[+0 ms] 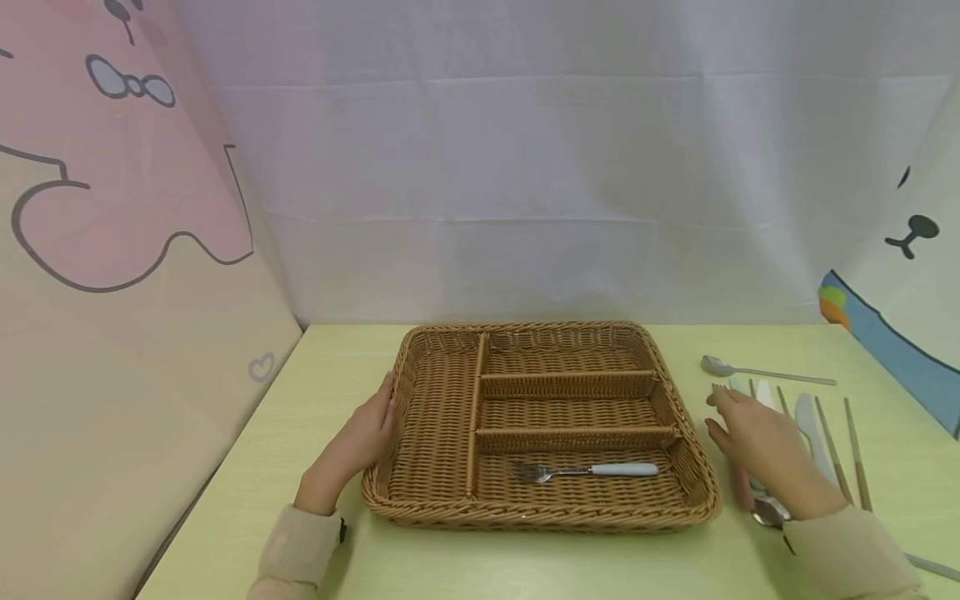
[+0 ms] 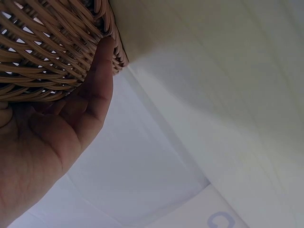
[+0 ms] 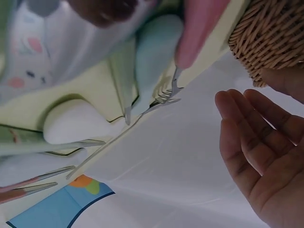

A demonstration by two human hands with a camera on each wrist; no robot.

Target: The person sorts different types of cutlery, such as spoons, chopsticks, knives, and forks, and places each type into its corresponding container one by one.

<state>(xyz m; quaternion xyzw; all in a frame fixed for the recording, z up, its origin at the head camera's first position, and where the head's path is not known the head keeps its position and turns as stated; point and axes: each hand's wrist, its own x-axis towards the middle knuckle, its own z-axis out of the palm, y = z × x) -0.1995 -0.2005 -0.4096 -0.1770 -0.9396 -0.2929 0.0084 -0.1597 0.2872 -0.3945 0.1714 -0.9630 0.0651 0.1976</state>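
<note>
A brown wicker basket (image 1: pixel 427 508) with dividers stands on the table. In its front right compartment lies a fork with a pale handle (image 1: pixel 622 470). My left hand (image 1: pixel 367 429) touches the basket's left side; in the left wrist view its fingers (image 2: pixel 100 85) lie along the outer wicker wall. My right hand (image 1: pixel 768 446) is over the cutlery right of the basket, its fingers bent loosely. In the right wrist view that hand (image 3: pixel 266 152) holds nothing, thumb apart from the fingers. Near it lies a pink-handled fork (image 3: pixel 199 28), beside a pale teal handle (image 3: pixel 159 52).
A long-handled spoon (image 1: pixel 783 377) lies behind the other cutlery. Further right are a pale knife (image 1: pixel 817 433) and chopsticks (image 1: pixel 855 454). A spoon's metal bowl (image 1: pixel 768 510) shows beneath the right wrist. A white cloth (image 1: pixel 480 167) hangs behind the table, with printed cloth at both sides.
</note>
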